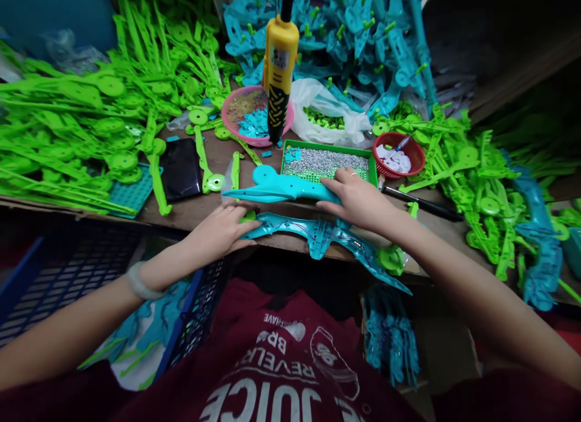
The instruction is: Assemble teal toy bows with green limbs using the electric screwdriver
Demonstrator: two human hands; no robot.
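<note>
A bow-shaped blue plastic shell (290, 225) lies along the table's front edge with its hollow, ribbed inside facing up. My left hand (227, 225) has its fingers closed on the left end of this shell, beside a small green plastic piece (249, 216). Another green round piece (391, 258) sits at the shell's right part. Just behind is a second blue shell (281, 189), smooth side up. My right hand (356, 198) grips its right end, fingers over the top; the thumb side is partly hidden. A yellow electric screwdriver (278, 77) hangs tip-down behind the shells.
A green tray (331, 161) of small metal screws stands behind my right hand, with a red basket (399, 155) to its right. A pink basket (245, 116) holds blue bits. Green parts (68, 125) pile up left; blue parts (363, 46) pile up behind. A blue crate (59, 270) stands below left.
</note>
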